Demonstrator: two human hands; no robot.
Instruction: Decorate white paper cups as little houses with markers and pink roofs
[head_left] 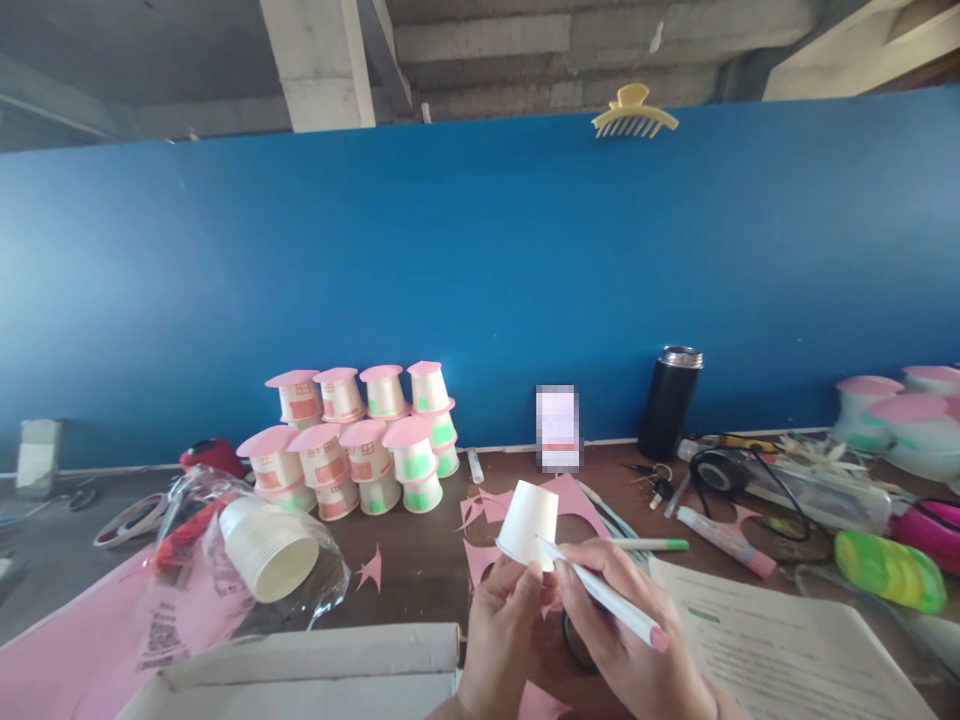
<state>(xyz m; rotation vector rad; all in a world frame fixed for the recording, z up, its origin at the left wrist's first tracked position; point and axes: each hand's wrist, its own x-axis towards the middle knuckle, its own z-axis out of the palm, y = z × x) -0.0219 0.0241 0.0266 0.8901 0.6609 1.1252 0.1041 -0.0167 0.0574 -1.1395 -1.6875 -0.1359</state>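
A plain white paper cup (527, 518) is held upside down by its rim in my left hand (501, 625), fingers closed on the lower edge. My right hand (626, 615) grips a white marker (611, 598) with a pink end cap, its tip at the cup's side. Whether the tip touches the paper I cannot tell. Past my hands, to the left, several decorated cups (366, 450) stand stacked with pink paper tops and red or green drawn patches. Pink paper scraps (581, 505) lie behind the held cup.
A plastic bag of nested white cups (289, 568) lies at left, near scissors (133, 520) and a white box (315, 670). At right are a black bottle (670, 405), keys (660, 485), a glue stick (726, 541), a green marker (652, 545) and a printed sheet (787, 640). A blue partition (480, 260) stands behind.
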